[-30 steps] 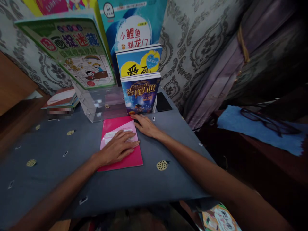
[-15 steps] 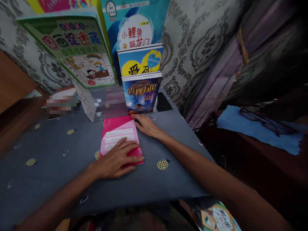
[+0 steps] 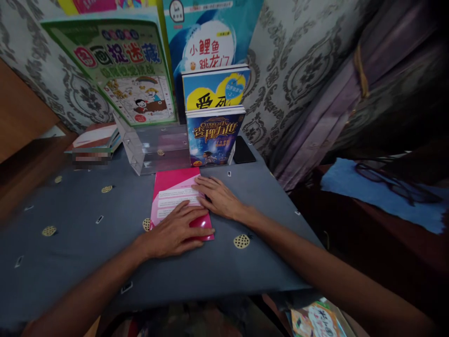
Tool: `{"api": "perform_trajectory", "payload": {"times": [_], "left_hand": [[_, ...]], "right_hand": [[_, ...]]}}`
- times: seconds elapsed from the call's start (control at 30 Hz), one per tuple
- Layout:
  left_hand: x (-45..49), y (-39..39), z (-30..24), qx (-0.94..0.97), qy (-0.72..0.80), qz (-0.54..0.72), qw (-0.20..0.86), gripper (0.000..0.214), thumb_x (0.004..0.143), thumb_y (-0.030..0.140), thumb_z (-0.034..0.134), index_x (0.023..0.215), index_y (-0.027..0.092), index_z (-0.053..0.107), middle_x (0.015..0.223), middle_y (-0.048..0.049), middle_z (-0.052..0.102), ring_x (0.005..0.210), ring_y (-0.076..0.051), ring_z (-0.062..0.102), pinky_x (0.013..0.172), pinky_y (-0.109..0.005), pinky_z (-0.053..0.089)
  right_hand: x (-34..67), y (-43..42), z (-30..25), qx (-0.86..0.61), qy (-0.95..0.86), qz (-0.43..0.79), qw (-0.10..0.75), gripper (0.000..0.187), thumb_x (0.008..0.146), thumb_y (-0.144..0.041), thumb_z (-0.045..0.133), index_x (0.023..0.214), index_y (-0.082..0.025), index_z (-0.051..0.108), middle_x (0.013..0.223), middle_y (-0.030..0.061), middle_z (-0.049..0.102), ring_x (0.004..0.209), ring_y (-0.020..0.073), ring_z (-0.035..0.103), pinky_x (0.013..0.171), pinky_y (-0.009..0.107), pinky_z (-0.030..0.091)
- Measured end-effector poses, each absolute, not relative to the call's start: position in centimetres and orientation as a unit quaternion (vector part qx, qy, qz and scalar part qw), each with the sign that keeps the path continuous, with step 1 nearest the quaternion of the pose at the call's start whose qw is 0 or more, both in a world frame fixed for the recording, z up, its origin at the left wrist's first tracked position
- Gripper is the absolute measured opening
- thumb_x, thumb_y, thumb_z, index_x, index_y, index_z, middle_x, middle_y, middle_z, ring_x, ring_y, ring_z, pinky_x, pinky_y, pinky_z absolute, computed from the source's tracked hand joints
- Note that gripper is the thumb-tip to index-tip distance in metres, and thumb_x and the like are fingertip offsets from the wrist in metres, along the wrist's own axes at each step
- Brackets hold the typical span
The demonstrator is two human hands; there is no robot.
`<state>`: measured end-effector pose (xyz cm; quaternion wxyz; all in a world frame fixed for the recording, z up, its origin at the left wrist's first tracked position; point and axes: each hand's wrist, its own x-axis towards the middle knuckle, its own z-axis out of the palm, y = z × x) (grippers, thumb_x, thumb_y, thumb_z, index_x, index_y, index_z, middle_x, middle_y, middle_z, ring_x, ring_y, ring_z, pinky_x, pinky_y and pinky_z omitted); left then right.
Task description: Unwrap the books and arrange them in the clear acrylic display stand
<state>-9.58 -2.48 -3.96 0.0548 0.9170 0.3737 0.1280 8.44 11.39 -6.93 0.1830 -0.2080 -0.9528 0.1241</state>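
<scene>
A pink book (image 3: 175, 176) lies flat on the table, its printed text upside down to me. My left hand (image 3: 180, 229) rests on the lower part of the cover, fingers stretched out and pointing right. On the book's upper right edge lies my right hand (image 3: 219, 199), palm down with the fingers extended. Neither hand grips anything. Just behind the pink book, a dark blue book (image 3: 212, 140) stands upright at the right end of a clear acrylic rack (image 3: 140, 152).
Behind stand a blue-and-yellow book (image 3: 196, 84), a teal book (image 3: 213, 18) and a green book (image 3: 136, 65). A black flat device (image 3: 244, 150) lies right of the rack. Stacked books (image 3: 94, 135) sit at left. Glasses (image 3: 396, 182) rest on a blue cloth (image 3: 343, 182) at right.
My right hand has moved from the book's top right corner down along its right edge, further onto the cover. My left hand stays on the book. The view has shifted slightly.
</scene>
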Motion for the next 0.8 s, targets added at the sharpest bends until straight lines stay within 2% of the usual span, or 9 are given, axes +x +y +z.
{"api": "perform_trajectory", "payload": {"times": [0.1, 0.23, 0.47, 0.6, 0.7, 0.8], "left_hand": [[-9.4, -2.5, -3.6, 0.924, 0.349, 0.149, 0.044, 0.03, 0.102, 0.035, 0.048, 0.125, 0.026, 0.065, 0.131, -0.0101, 0.061, 0.127, -0.024, 0.053, 0.112, -0.051, 0.04], [-9.0, -2.7, -3.6, 0.923, 0.345, 0.168, 0.017, 0.026, 0.102, 0.033, 0.049, 0.117, 0.022, 0.067, 0.116, -0.008, 0.067, 0.111, -0.021, 0.059, 0.098, -0.039, 0.05], [-8.4, -3.3, -3.8, 0.923, 0.342, 0.168, -0.063, 0.021, 0.102, 0.026, 0.049, 0.114, 0.018, 0.063, 0.099, -0.0069, 0.067, 0.093, -0.02, 0.06, 0.081, -0.034, 0.052], [-8.2, -4.2, -4.0, 0.922, 0.348, 0.142, -0.09, 0.022, 0.1, 0.018, 0.048, 0.118, 0.014, 0.061, 0.103, -0.0098, 0.068, 0.097, -0.021, 0.062, 0.087, -0.036, 0.052], [-8.5, -5.2, -4.3, 0.926, 0.35, 0.108, -0.089, 0.031, 0.099, 0.013, 0.047, 0.128, 0.01, 0.056, 0.119, -0.0155, 0.068, 0.113, -0.025, 0.062, 0.1, -0.042, 0.049], [-9.1, -6.4, -4.7, 0.927, 0.358, 0.076, -0.078, 0.041, 0.098, 0.012, 0.045, 0.139, 0.009, 0.048, 0.137, -0.0176, 0.061, 0.132, -0.027, 0.053, 0.112, -0.045, 0.04]], "right_hand": [[9.5, 10.0, -6.8, -0.195, -0.956, 0.127, 0.177, 0.041, 0.098, -0.024, 0.047, 0.137, -0.016, 0.058, 0.149, 0.0151, 0.053, 0.143, 0.0252, 0.043, 0.117, 0.053, 0.034], [11.0, 8.4, -6.6, -0.185, -0.96, 0.133, 0.165, 0.043, 0.097, -0.026, 0.048, 0.139, -0.014, 0.056, 0.149, 0.017, 0.052, 0.143, 0.0261, 0.044, 0.117, 0.054, 0.034], [12.8, 5.8, -6.4, -0.185, -0.965, 0.127, 0.136, 0.049, 0.098, -0.029, 0.046, 0.143, -0.01, 0.05, 0.154, 0.0207, 0.044, 0.145, 0.0304, 0.04, 0.117, 0.059, 0.03], [13.2, 5.2, -6.2, -0.189, -0.965, 0.133, 0.125, 0.053, 0.099, -0.033, 0.046, 0.147, -0.011, 0.045, 0.157, 0.0202, 0.04, 0.147, 0.0306, 0.036, 0.119, 0.059, 0.029], [13.3, 5.2, -6.3, -0.194, -0.963, 0.135, 0.128, 0.055, 0.1, -0.041, 0.046, 0.148, -0.014, 0.045, 0.158, 0.0188, 0.04, 0.147, 0.0297, 0.036, 0.119, 0.058, 0.028], [13.2, 5.3, -6.6, -0.196, -0.962, 0.133, 0.134, 0.058, 0.1, -0.047, 0.047, 0.149, -0.016, 0.045, 0.157, 0.018, 0.04, 0.147, 0.03, 0.037, 0.118, 0.059, 0.03]]}}
